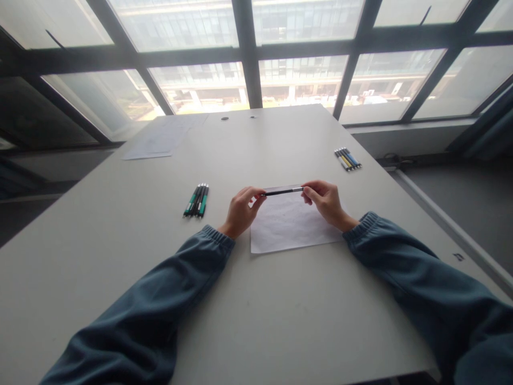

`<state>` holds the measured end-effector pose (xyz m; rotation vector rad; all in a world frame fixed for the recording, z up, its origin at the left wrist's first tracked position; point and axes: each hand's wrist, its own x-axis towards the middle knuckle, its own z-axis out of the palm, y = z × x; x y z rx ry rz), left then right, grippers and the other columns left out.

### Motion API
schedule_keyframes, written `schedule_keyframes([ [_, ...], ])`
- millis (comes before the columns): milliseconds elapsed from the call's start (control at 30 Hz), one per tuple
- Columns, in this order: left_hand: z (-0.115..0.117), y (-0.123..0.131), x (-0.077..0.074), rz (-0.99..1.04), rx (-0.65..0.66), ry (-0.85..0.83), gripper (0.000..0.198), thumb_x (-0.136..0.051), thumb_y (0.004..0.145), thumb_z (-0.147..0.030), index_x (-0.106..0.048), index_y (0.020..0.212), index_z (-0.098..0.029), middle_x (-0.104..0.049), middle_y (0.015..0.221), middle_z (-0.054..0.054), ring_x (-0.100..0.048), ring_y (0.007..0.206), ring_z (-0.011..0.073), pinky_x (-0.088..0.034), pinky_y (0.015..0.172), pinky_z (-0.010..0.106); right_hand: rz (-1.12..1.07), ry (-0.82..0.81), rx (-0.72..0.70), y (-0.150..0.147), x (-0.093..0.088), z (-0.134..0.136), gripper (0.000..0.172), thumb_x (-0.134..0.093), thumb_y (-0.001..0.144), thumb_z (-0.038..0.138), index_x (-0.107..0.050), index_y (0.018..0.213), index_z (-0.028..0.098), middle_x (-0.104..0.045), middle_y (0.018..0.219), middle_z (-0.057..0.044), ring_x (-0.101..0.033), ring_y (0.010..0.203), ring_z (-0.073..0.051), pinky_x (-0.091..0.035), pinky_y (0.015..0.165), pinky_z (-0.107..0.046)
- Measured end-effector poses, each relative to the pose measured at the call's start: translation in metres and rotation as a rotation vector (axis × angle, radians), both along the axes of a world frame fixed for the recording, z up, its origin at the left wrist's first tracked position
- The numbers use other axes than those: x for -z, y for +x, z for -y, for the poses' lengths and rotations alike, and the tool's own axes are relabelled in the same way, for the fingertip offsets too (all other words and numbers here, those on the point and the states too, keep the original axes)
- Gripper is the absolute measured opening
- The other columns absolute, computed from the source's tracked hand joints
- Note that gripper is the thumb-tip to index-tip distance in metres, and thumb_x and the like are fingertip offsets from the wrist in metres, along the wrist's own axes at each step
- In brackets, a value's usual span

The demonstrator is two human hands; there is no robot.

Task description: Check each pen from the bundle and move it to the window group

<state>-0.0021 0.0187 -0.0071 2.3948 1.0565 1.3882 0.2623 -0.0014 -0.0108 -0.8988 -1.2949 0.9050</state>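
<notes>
Looks down on a pale grey table [240, 321]. Holds a slim dark pen [282, 191] level, just above a white sheet of paper [288, 227] near the table's middle. Pinches the pen's dark end with the left hand [242, 208], thumb and fingertips pressed together on it. Pinches the silver end likewise with the right hand [326, 202]. Wears blue-grey sleeves [401, 262]. Left of the hands, well apart: a tight row of green-and-black pens [196, 200]. Far right, near the table edge: a second row of pens [347, 159], some yellow and blue. Far left corner: more paper [158, 140].
</notes>
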Motion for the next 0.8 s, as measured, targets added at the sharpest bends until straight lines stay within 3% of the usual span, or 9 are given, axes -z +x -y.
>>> schedule_keyframes([
  [800,0.0005,0.0006,0.0001,-0.020,-0.018,-0.011,0.014,-0.063,0.098,-0.032,-0.070,0.098,-0.019,-0.071,0.084,0.002,-0.066,0.075,0.0139,-0.053,0.070,0.026,0.014,-0.030,-0.028,0.0004,-0.0016,0.0019,0.026,-0.077,0.083,0.038,-0.073,0.095,0.016,-0.070,0.068,-0.002,-0.057,0.053,-0.011,-0.046,0.049,-0.026],
])
